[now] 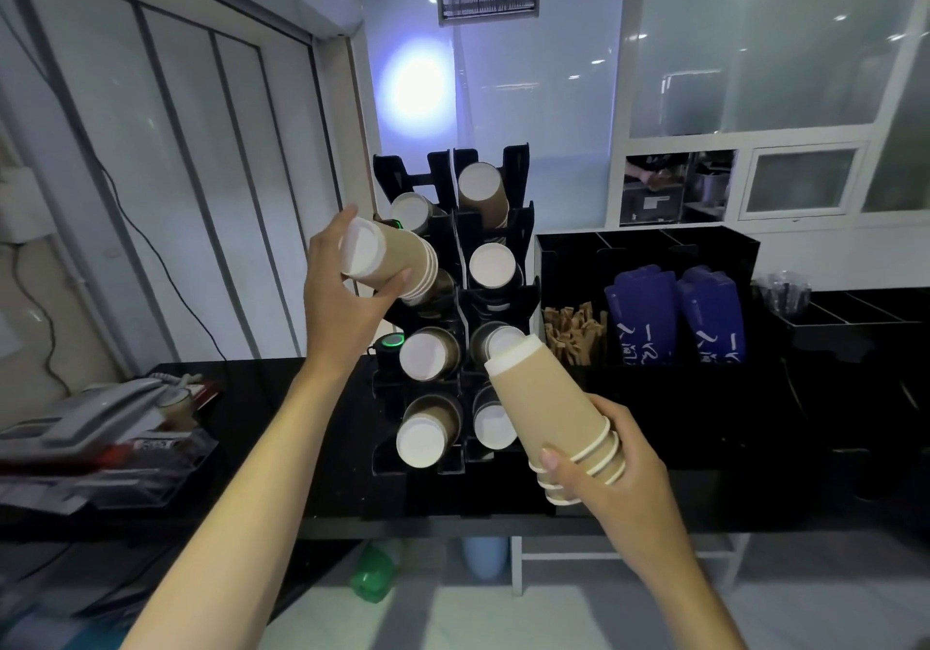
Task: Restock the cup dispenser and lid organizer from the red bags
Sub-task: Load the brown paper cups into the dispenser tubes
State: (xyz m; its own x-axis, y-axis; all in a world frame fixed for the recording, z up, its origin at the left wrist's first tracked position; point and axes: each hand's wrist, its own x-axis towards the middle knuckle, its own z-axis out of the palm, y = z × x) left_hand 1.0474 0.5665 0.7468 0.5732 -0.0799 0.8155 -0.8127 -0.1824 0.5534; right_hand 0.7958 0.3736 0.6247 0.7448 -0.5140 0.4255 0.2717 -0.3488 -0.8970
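Observation:
A black cup dispenser stands on the black counter, its two columns of slots holding brown paper cups with their white bottoms facing me. My left hand grips a short stack of brown cups lying sideways against the dispenser's left column, upper part. My right hand grips a second stack of brown cups, held bottom up and tilted toward the lower right slots. No red bag or lid shows in the view.
A black organizer to the right holds wooden stirrers and blue sleeves. A grey phone and papers lie on the counter's left end. A green bottle sits under the counter.

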